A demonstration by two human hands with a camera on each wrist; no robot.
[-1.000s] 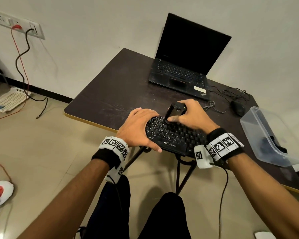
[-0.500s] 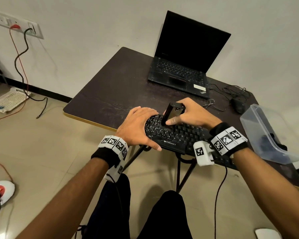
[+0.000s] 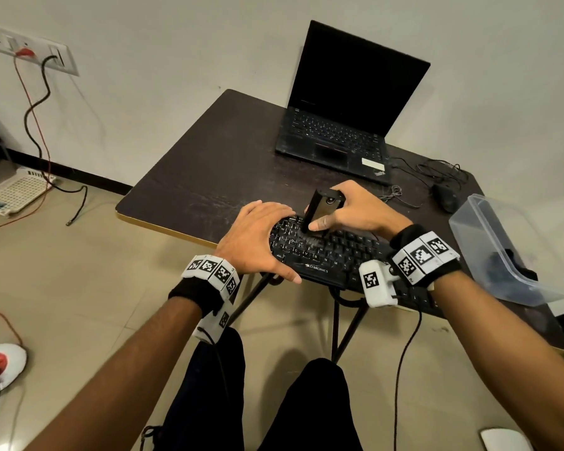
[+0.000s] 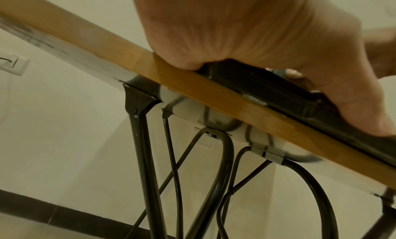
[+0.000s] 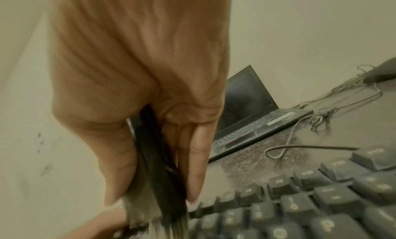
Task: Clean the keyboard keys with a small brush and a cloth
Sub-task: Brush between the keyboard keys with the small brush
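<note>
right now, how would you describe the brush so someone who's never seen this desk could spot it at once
Start at the dark table with the open laptop at its far side, then drop to the black keyboard at the near edge. The brush is the flat black-handled tool standing upright on the keys, pinched in the right hand; unlike the keys around it, it rises above them, with pale bristles at its foot.

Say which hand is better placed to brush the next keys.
Right. The right hand already grips the brush, bristles down on the keyboard; the left hand lies flat on its left end, steadying it.
</note>
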